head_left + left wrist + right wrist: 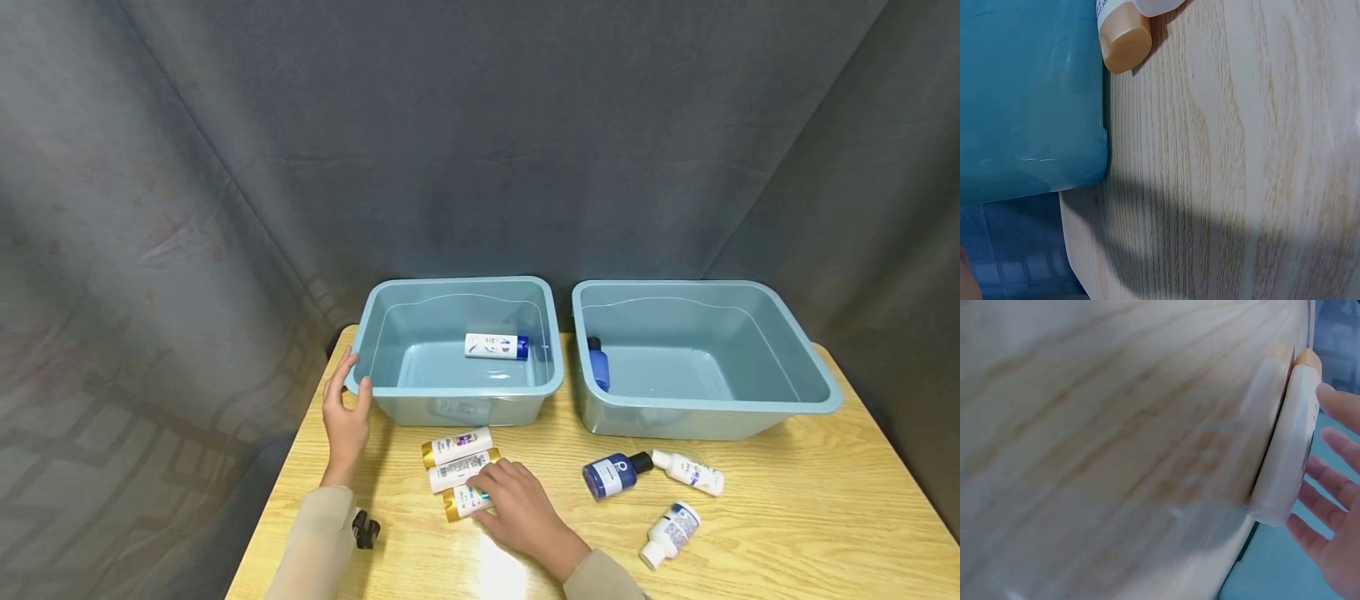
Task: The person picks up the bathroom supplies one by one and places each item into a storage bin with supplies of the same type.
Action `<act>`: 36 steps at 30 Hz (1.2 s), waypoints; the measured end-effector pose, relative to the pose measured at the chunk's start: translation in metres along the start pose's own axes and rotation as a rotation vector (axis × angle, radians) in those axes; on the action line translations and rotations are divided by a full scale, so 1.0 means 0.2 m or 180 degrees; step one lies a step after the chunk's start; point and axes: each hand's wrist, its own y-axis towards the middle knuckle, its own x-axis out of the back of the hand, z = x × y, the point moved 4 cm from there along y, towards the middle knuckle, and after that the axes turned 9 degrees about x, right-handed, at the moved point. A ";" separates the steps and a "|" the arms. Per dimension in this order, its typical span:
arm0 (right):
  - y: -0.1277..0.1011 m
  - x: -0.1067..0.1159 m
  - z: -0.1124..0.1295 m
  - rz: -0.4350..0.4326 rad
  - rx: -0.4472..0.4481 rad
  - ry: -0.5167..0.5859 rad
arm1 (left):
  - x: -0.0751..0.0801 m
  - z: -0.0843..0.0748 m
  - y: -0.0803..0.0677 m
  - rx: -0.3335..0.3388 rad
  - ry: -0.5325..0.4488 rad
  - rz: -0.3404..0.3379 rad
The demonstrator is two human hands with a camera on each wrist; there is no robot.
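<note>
Three white bottles with gold caps lie side by side in front of the left blue bin (457,415): a far one (454,447), a middle one (457,472) and a near one (465,502). My right hand (519,510) reaches over the right end of the near bottle. In the right wrist view its spread fingers (1335,481) are right at the side of a white bottle (1288,444). My left hand (347,429) is at the left bin's near left corner, thumb and fingers extended along the rim. Only a sliver of it shows in the left wrist view.
A white bottle with a blue cap (495,347) lies inside the left bin. The right bin (705,406) contains a blue bottle (599,365). On the wooden table (787,533) lie a dark blue bottle (615,476) and two white bottles (688,473). A grey curtain hangs behind.
</note>
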 end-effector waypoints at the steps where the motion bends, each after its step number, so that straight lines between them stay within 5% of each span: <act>1: 0.00 0.00 0.00 0.0027 -0.0010 -0.0001 | 0.00 0.00 0.00 -0.0011 -0.0012 -0.0003; 12: 0.04 0.00 0.01 0.0372 -0.0129 0.0040 | -0.01 0.01 0.01 0.0003 -0.0007 -0.0034; 21: 0.04 -0.01 0.02 0.0461 -0.0014 -0.0169 | -0.01 0.20 0.05 -0.0034 0.0017 -0.0091; 36: 0.03 -0.01 0.04 0.0408 -0.0110 -0.0101 | -0.01 0.21 0.05 -0.0067 0.0035 -0.0089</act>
